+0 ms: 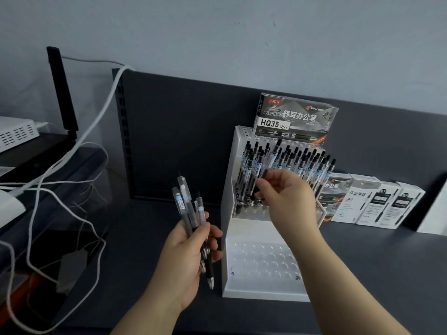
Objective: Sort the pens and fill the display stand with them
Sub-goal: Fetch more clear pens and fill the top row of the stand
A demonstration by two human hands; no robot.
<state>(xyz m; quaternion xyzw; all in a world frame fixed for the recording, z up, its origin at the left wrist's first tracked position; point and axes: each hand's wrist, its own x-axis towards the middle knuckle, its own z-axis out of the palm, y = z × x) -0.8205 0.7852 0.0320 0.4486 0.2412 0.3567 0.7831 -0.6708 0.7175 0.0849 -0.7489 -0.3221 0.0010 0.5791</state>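
Observation:
A white tiered display stand (pixel 232 269) sits on the dark shelf. Its upper tiers hold several clear-barrelled black pens (pixel 300 163) standing upright. The lower front tier shows rows of bare holes. My left hand (pixel 187 259) is shut on a bunch of pens (pixel 191 213), tips down, left of the stand. My right hand (pixel 287 199) pinches one pen (pixel 272 163) upright over the stand's middle rows, its lower end hidden by my fingers.
A pen box (pixel 295 122) marked HQ35 rests on top of the stand. Several white pen boxes (pixel 372 201) lie to the right. White cables (pixel 48 184) loop over the left shelf, by a white device (pixel 14 134). A dark back panel (pixel 179 141) rises behind.

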